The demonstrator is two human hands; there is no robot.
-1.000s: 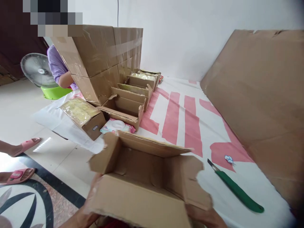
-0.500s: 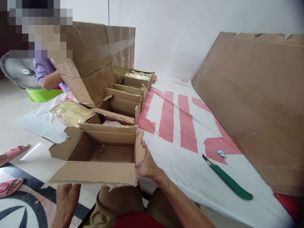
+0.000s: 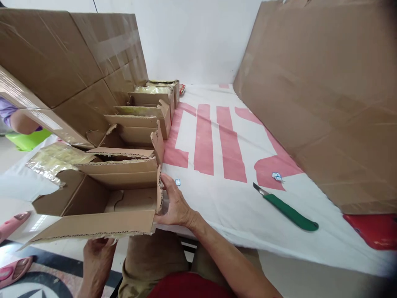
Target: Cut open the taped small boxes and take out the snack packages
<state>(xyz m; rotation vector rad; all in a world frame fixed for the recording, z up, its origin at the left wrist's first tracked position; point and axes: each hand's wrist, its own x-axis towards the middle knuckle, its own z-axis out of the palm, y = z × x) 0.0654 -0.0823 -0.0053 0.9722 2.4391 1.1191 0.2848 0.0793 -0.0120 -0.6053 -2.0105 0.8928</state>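
Note:
An opened cardboard box (image 3: pixel 124 201) stands nearest me at the table's left end, its torn flaps spread. Inside it looks bare, with a curved cut in the bottom. My right hand (image 3: pixel 175 203) grips its right end, thumb and fingers around the side wall and end flap. Below the front flap, my left hand (image 3: pixel 98 252) holds the box's near side; its fingertips are partly hidden. A green-handled knife (image 3: pixel 290 212) with a short blade lies on the cloth, right of my right hand and apart from it.
More opened boxes (image 3: pixel 133 134) run back in a row. Stacked taped cartons (image 3: pixel 80 58) rise on the left, and a large cardboard sheet (image 3: pixel 322 99) leans at right. Small packets (image 3: pixel 277 176) and a red object (image 3: pixel 370 229) lie on the cloth. Another person's arm (image 3: pixel 21 121) shows far left.
My view has swung right, so the table and cartons sit further left. Both hands stay on the box, which appears slightly closer to the row behind it.

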